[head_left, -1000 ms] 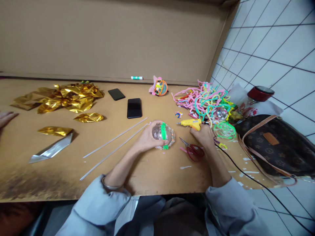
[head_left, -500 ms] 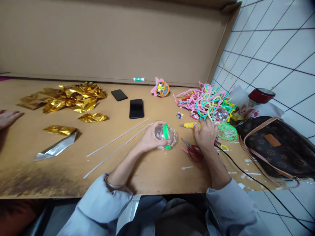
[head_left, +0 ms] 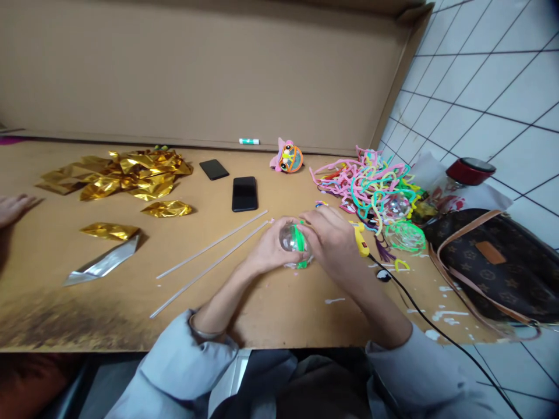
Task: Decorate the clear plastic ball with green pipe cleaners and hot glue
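Note:
My left hand is wrapped round the left side of a clear plastic ball with a bright green pipe cleaner band around it. Over the ball's right side my right hand is closed, with its fingertips pressed against the ball near the band. What those fingertips pinch, if anything, is hidden. Just right of my right hand lies a yellow glue gun with a black cord, its front end partly covered. The red-handled scissors are hidden beneath my right hand and forearm.
Two white sticks, two phones and gold foil pieces lie leftward. A decorated ball stands behind. Tangled pipe cleaners, a jar and a brown bag are right. Another person's hand rests far left.
My right hand has left the glue gun and moved left onto the ball. The glue gun now lies turned beside it. My left hand still holds the ball.

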{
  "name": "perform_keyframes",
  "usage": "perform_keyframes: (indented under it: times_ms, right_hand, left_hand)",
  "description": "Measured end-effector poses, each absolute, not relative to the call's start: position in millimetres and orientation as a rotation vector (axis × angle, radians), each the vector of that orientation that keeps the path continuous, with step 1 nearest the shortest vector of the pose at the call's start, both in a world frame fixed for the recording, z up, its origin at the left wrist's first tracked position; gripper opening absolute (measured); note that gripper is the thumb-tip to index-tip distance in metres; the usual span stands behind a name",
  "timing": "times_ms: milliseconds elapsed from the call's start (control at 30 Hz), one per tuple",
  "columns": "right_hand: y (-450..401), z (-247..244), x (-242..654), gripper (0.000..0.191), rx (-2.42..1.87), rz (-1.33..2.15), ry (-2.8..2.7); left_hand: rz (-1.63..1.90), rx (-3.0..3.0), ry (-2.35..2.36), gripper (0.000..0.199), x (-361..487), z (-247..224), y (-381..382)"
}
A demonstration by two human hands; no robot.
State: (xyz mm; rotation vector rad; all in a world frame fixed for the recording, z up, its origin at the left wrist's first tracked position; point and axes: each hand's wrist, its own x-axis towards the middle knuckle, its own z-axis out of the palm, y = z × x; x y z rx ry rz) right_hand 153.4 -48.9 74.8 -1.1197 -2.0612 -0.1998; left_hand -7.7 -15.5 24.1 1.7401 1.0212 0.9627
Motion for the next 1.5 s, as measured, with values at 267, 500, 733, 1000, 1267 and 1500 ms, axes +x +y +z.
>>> perform_keyframes:
  times_ms: [267,500,733,1000,1267,1500]
  right_hand:
    - [-42.1,63.0,166.8,0.020,-1.123,-0.091,-2.007]
    - [-45.3,49.2,168.7,0.014,-1.031,0.124,-1.834]
    - [-46.7,43.3,173.2,0.011,-0.997,0.211,-1.832]
    - [-46.3,37.6,175.7,0.010,-0.919,0.219,-1.847]
    - [-46.7,36.6,175.9,0.012,-0.898,0.226,-1.859]
    - [-45.8,33.7,176.3,0.011,-0.893,0.243,-1.857]
  left_hand:
    - [0.946,1.700,1.033,0.063,-9.1,22.7,-15.2]
    - [0.943,1.705,1.010,0.063,-10.3,22.4,-14.1]
    - [0.917,1.681,1.009,0.062,-11.4,27.2,-15.3]
    - [0.910,1.712,1.007,0.063,-13.1,25.7,-14.6]
    - [0.908,1.714,0.990,0.066,-14.7,20.3,-12.3]
    - [0.925,1.666,0.969,0.072,-14.7,19.5,-13.8]
